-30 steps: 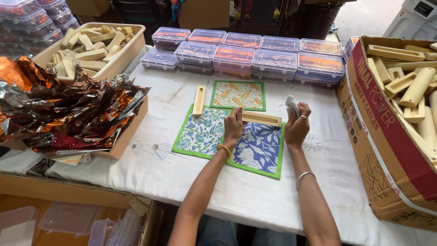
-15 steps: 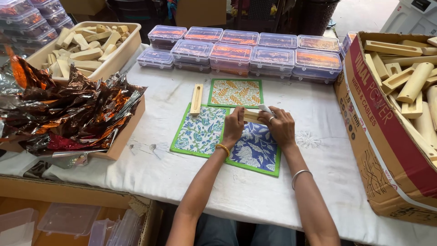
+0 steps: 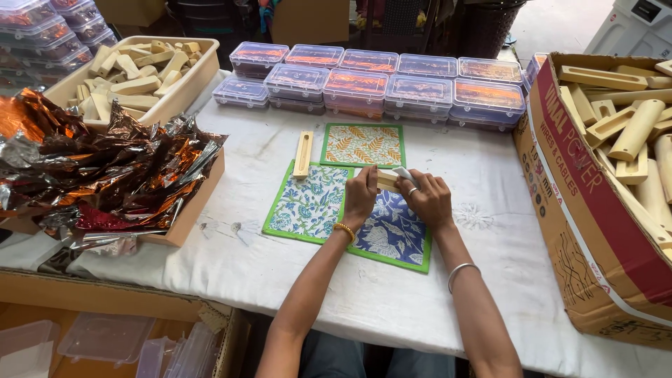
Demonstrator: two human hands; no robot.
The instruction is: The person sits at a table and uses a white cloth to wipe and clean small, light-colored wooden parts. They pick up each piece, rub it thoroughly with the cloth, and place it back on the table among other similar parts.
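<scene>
My left hand [image 3: 362, 197] and my right hand [image 3: 427, 199] both press on a short wooden piece [image 3: 387, 180] that lies on a green-edged mat with blue floral prints [image 3: 315, 210]. A small white scrap [image 3: 404, 175] sits under my right fingers on the wood. A second wooden piece [image 3: 302, 154] lies apart, left of a smaller green mat with an orange leaf print [image 3: 362, 145], just beyond my hands.
Rows of clear lidded boxes [image 3: 378, 80] line the far side of the white-clothed table [image 3: 231, 259]. A cardboard box of wooden pieces [image 3: 595, 203] stands at the right. Crumpled foil wrappers [image 3: 105, 168] fill a box at the left, behind it a tray of wooden pieces [image 3: 133, 70].
My right hand, raised with the white scrap a second ago, has come down onto the wooden piece beside my left hand. The view has shifted a little.
</scene>
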